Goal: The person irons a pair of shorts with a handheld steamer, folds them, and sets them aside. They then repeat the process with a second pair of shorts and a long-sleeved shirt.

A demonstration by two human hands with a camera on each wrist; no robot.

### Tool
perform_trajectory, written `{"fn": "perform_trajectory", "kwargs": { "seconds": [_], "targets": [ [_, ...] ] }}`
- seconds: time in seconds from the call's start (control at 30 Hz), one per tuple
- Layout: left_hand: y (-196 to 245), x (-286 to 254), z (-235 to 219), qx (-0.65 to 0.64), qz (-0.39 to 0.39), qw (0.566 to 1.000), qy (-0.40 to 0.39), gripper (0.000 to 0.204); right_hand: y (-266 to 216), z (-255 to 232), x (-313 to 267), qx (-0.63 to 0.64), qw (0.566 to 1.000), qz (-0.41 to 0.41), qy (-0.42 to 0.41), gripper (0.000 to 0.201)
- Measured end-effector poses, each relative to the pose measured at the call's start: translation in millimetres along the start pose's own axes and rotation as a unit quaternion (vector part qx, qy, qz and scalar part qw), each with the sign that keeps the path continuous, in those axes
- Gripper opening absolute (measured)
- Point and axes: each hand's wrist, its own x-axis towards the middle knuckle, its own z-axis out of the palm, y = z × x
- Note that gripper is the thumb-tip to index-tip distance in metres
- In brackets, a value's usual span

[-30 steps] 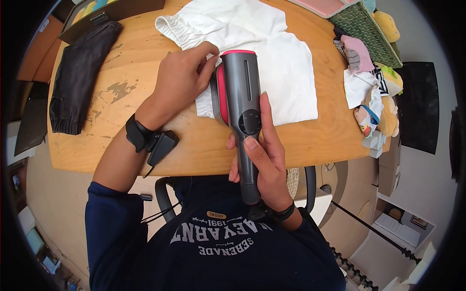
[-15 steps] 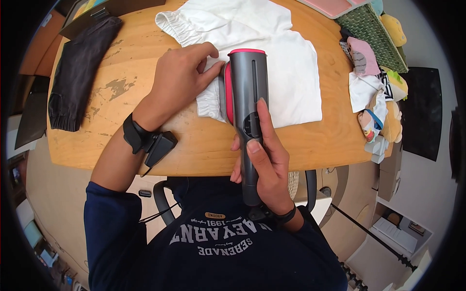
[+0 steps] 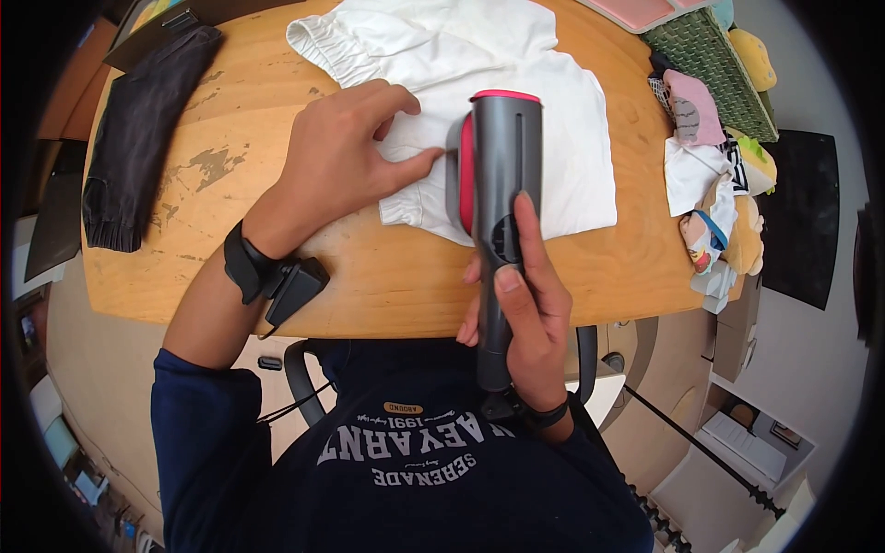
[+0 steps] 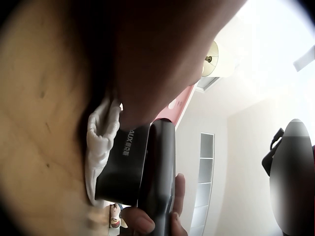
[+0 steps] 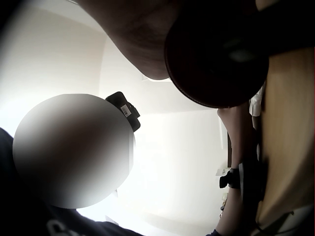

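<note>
My right hand (image 3: 530,318) grips the handle of a dark grey handheld garment steamer (image 3: 507,157) with pink trim, its thumb on the front near the round control panel. The steamer's head stands low over a white garment (image 3: 576,138) with gathered elastic edges, spread on the table. In the left wrist view the steamer (image 4: 120,172) stands right at the white fabric (image 4: 98,147). My left hand (image 3: 341,143) rests on the garment's left part, thumb and index finger spread apart, thumb tip close to the steamer's head. The steamer's base looms dark in the right wrist view.
Dark folded trousers (image 3: 143,138) lie at the table's left, by a brown box (image 3: 194,32). On the right are a green woven basket (image 3: 719,74), a pink tray (image 3: 636,11) and a heap of small clothes and soft toys (image 3: 701,175). The wooden table (image 3: 369,304) has worn patches.
The steamer in my right hand has slid to the right across the white garment. My left thumb and index finger have spread wider apart.
</note>
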Motion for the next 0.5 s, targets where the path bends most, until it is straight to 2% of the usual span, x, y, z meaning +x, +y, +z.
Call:
{"fn": "perform_trajectory", "kwargs": {
  "seconds": [0.07,0.2,0.27,0.4,0.5],
  "targets": [
    [0.6,-0.4,1.6,0.02,0.044,0.999,-0.003,0.036,-1.7,-6.5,-0.1,-0.005,1.0,-0.003,0.022,0.056],
    [5.0,0.5,2.0,0.012,0.049,0.999,-0.009,0.037,-7.5,-13.7,1.5,0.007,0.999,0.006,0.04,0.056],
    [7.7,-0.1,1.2,0.003,0.018,0.999,-0.028,0.036,-6.2,-14.7,2.1,0.012,0.999,0.001,0.044,0.055],
    [7.4,1.0,2.7,0.002,0.063,0.998,-0.028,0.029,-3.5,-16.5,0.1,0.012,0.999,-0.004,0.042,0.054],
    [10.3,-1.9,3.7,0.006,0.056,0.998,-0.029,0.026,-7.3,-18.8,0.2,0.016,0.999,0.003,0.036,0.053]
  ]
}}
